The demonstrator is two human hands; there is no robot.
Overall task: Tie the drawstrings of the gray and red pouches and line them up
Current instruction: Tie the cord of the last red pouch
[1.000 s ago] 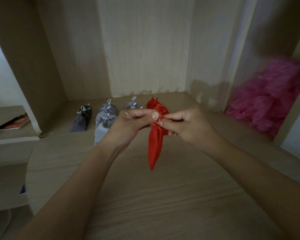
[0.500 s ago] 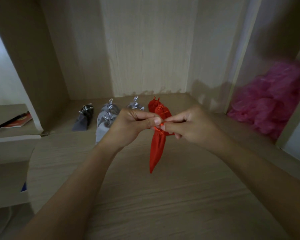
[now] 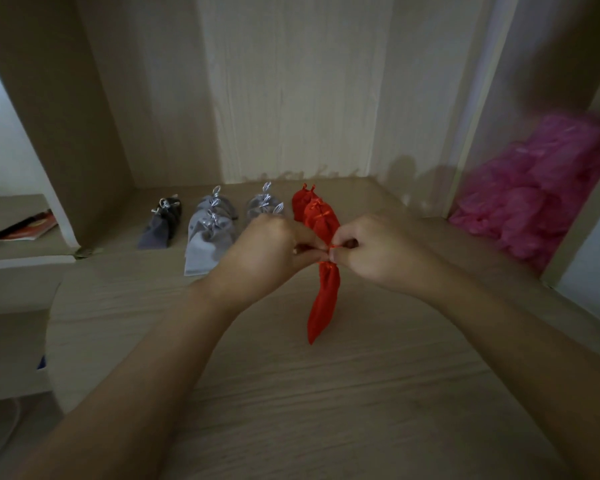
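Observation:
A red pouch (image 3: 324, 299) hangs upright over the wooden shelf, its gathered neck held between my hands. My left hand (image 3: 271, 247) and my right hand (image 3: 378, 251) each pinch an end of its red drawstring (image 3: 330, 244) at the neck. Behind them lie tied red pouches (image 3: 312, 211) in a line. To their left lie light gray pouches (image 3: 208, 237) with silver strings, another gray group (image 3: 264, 206) partly hidden by my left hand, and dark gray pouches (image 3: 161, 223) furthest left.
A heap of pink pouches (image 3: 534, 192) fills the compartment on the right, behind a wooden divider (image 3: 465, 161). A left side panel (image 3: 66, 133) walls off a lower shelf holding a red booklet (image 3: 32, 230). The wooden shelf (image 3: 291, 393) stretches toward me.
Both hands have shifted slightly right and lower with the red pouch, fingers still working the drawstring at its neck. The lined-up pouches have not moved.

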